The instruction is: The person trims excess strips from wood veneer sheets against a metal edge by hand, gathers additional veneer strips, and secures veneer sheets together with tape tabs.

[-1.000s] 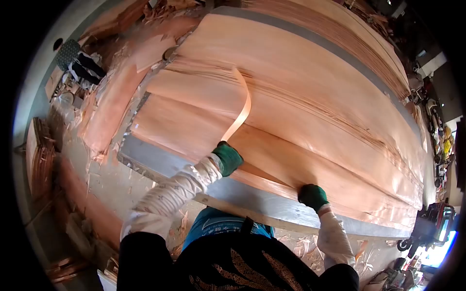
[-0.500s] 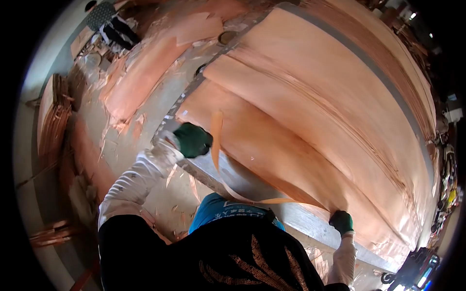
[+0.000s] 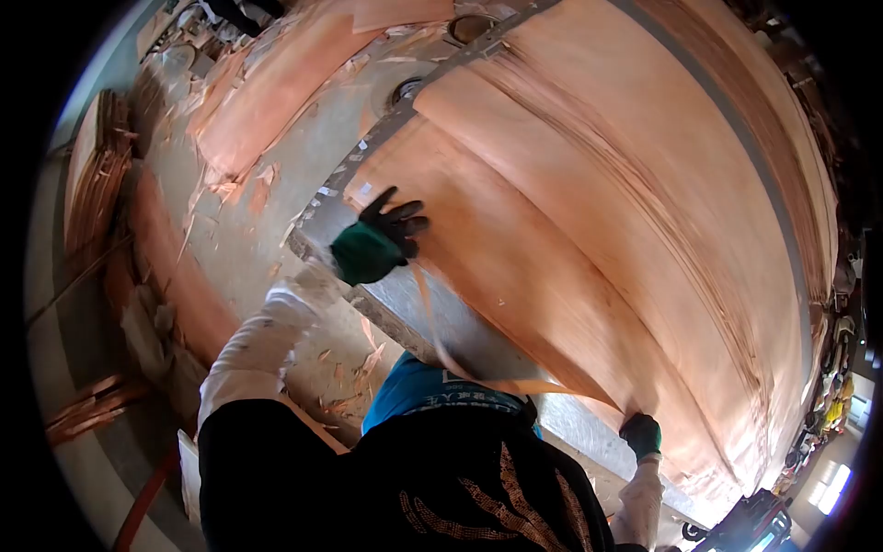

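Note:
My left hand (image 3: 377,241), in a green and black work glove, is over the near left corner of the metal-topped table with its fingers spread. A thin strip of wood veneer (image 3: 432,336) runs from just below that palm, loops in front of my body and reaches my right hand. My right hand (image 3: 641,434), gloved the same way, is closed at the near edge of the veneer sheet (image 3: 515,267), where the strip meets it. The fingertips there are hidden. The sheet lies slightly wavy along the table.
More overlapping veneer sheets (image 3: 589,120) cover the far part of the table (image 3: 441,322). Veneer pieces (image 3: 276,101) and scraps lie on the floor to the left, beside a stack of sheets (image 3: 97,175). Part of another person (image 3: 235,14) shows at the top left.
My left hand has opened from a closed grip, and the strip's upper end has dropped below it. My right hand stays closed at the sheet's edge. The camera view has shifted.

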